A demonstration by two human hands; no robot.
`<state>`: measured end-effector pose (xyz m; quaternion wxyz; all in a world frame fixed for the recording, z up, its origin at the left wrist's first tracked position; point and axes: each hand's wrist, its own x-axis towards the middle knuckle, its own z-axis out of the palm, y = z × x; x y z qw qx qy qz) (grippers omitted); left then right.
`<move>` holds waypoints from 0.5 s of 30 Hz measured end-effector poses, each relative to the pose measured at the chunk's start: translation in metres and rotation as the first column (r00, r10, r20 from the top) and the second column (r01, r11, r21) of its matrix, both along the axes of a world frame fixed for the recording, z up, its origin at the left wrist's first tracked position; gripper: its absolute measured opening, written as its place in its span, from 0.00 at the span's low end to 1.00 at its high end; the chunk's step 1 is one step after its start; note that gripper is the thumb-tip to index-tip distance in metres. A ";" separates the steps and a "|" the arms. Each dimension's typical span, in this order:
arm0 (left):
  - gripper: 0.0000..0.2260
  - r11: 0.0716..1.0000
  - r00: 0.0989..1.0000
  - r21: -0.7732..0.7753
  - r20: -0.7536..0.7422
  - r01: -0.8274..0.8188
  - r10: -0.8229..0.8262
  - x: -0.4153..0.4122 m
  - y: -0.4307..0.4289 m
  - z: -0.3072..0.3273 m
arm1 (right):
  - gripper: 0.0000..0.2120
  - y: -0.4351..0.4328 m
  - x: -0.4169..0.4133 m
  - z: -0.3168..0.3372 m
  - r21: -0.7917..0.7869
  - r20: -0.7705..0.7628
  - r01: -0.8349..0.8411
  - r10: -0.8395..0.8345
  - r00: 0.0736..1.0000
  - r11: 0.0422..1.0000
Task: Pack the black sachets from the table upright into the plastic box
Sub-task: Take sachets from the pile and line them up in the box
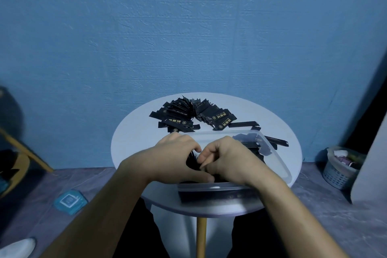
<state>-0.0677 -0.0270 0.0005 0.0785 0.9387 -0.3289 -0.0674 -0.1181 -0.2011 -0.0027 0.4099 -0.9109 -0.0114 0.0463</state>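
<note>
The left hand (176,153) and right hand (228,159) both have a closed grip on black sachets (193,163) standing in the plastic box (278,159). A pile (194,115) lies on the table (129,144). They look light, thin and slippery; pinch their flat sides.

- Plastic box (278,163): clear, rectangular, with rounded corners and an open top, sitting near the front edge of a round table (134,138).
- Packed sachets (217,196): narrow black strips standing along the box's near wall, seen through the plastic. A bunch is gripped between the left hand (176,157) and right hand (228,159).
- Tilted sachets (261,148): a few leaning at the box's far right end.
- Loose sachets (192,115): a fanned, overlapping black heap with gold print, lying flat just behind the box.
</note>
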 end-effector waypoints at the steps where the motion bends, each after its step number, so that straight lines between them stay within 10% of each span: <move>1: 0.32 1.000 1.000 -0.011 0.010 -0.005 0.005 0.000 -0.001 0.000 | 0.11 0.000 0.000 0.000 -0.019 0.008 0.005 -0.004 1.000 1.000; 15: 0.27 1.000 0.998 -0.016 0.054 -0.010 0.011 0.000 -0.001 -0.004 | 0.03 -0.031 -0.002 0.014 -0.325 0.184 0.128 -0.070 0.980 0.937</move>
